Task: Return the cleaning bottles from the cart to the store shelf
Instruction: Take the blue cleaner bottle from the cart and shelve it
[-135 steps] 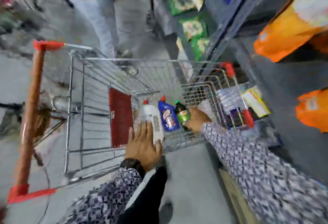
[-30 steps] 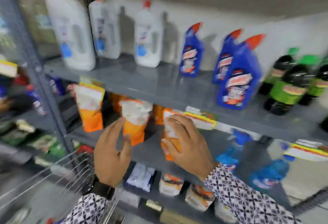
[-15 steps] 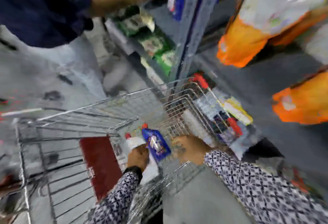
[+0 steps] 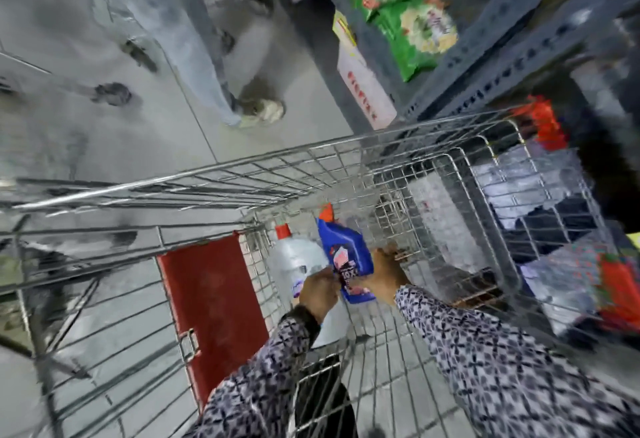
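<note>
I look down into a wire shopping cart (image 4: 311, 157). Two bottles lie at its far end: a white bottle (image 4: 294, 257) with a red cap, and to its right a blue bottle (image 4: 346, 247) with an orange-red cap. My right hand (image 4: 388, 271) grips the blue bottle from the right side. My left hand (image 4: 318, 290) lies over the white bottle, its curled fingertips on the blue bottle's lower left edge. The grey store shelf (image 4: 485, 66) rises just beyond the cart at the upper right.
A red flap (image 4: 211, 299) stands inside the cart to the left of the bottles. Green snack packets (image 4: 408, 21) fill a low shelf. Another person's leg and shoe (image 4: 259, 111) stand on the floor beyond the cart. Blurred goods show through the cart's right wall.
One second ago I faced the shelf with both hands empty. My gaze has dropped into the cart, and my right hand has closed on the blue bottle while the left shifted toward it.
</note>
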A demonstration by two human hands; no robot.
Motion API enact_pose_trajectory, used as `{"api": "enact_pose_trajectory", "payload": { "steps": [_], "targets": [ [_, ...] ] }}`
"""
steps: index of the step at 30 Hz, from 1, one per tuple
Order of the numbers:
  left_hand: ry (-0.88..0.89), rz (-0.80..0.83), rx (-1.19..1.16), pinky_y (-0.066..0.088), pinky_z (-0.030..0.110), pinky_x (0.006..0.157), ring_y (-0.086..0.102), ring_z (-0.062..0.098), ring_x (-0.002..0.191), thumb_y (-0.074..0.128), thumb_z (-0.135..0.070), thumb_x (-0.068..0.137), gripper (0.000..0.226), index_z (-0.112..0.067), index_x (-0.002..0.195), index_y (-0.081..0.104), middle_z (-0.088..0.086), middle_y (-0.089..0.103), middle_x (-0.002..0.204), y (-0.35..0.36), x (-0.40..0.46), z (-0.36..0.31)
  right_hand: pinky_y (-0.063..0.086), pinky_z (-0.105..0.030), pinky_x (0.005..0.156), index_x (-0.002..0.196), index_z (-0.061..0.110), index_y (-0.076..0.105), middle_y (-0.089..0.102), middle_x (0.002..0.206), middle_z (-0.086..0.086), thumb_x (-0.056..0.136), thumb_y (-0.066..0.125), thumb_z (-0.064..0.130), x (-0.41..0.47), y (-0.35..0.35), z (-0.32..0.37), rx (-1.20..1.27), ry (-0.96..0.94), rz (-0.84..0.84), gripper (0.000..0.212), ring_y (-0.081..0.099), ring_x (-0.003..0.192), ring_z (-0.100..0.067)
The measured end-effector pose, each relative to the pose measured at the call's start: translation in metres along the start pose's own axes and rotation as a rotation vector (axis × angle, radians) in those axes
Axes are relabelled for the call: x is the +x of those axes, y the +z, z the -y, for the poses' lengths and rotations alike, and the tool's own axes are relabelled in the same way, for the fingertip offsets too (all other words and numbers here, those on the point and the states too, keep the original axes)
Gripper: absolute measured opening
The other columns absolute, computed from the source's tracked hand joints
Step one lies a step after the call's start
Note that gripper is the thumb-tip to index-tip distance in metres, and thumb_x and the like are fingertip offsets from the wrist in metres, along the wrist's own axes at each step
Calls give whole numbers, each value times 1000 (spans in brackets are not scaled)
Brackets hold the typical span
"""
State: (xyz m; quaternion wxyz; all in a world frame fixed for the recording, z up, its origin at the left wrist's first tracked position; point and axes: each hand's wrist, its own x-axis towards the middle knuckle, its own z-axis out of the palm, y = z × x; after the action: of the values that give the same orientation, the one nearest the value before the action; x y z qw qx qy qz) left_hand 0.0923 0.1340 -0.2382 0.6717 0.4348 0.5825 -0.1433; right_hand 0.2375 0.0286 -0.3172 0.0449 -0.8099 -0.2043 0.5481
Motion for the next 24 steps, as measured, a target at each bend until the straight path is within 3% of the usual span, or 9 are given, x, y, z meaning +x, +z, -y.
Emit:
{"api": "enact_pose_trajectory", "payload": {
  "steps": [2,5,8,10,11,15,18,21,24],
  "targets": [
    [-5,70,1,50,30,85,56,3,74,48,-14,97,23,-29,82,57,-11,60,81,2,-6,-1,60,-39,77,111,15,60,74,103,-8,55,92,48,-28,-11,25,25,19,-15,72,74,93,-30],
    [-24,38,-105,51,35,85,63,8,70,50,-17,93,22,-29,78,61,-13,71,70,-4,-14,-4,59,-36,80,112,12,62,74,110,-12,66,91,34,-82,-38,62,51,54,-81,59,73,99,-31],
    [2,-8,-165,48,27,59,64,21,67,40,-4,96,36,-24,90,69,13,63,93,-11,-38,-16,56,-35,74,93,17,59,67,93,-6,71,86,27,-133,-61,69,131,34,-119,36,69,90,-29],
    [33,31,-207,41,17,40,66,10,48,34,5,99,37,-18,108,61,12,62,85,-5,-77,-34,54,-33,73,77,24,55,66,87,-2,71,86,27,-176,-78,66,226,-30,-173,32,69,88,-27],
    [74,87,-226,45,15,39,66,5,46,36,5,100,33,-15,114,58,8,63,85,0,-104,-45,54,-33,74,74,24,56,68,86,0,69,88,31,-200,-85,63,273,-79,-207,33,70,87,-27],
    [290,286,-152,59,16,59,74,3,63,42,-5,105,23,-13,114,62,15,71,102,28,-210,-78,60,-56,83,92,24,65,76,89,1,49,87,48,-294,-113,27,506,-276,-351,53,73,83,-26],
    [512,430,-111,64,28,79,76,16,91,59,-10,97,30,-10,127,64,19,74,126,57,-301,-92,60,-59,89,107,15,68,81,104,-8,59,93,34,-402,-136,-2,668,-399,-522,57,77,97,-34],
    [755,593,-1,62,32,88,74,17,104,67,-10,89,43,-16,131,64,10,76,125,105,-402,-98,63,-51,88,110,22,72,82,107,-7,63,93,33,-521,-138,-47,824,-491,-747,53,78,99,-29],
    [965,721,81,60,44,97,72,24,107,70,-4,88,42,-16,127,68,11,76,123,159,-490,-88,63,-31,75,104,24,75,85,95,3,62,92,20,-633,-126,-97,917,-517,-996,45,80,85,-13]
  ]
}}
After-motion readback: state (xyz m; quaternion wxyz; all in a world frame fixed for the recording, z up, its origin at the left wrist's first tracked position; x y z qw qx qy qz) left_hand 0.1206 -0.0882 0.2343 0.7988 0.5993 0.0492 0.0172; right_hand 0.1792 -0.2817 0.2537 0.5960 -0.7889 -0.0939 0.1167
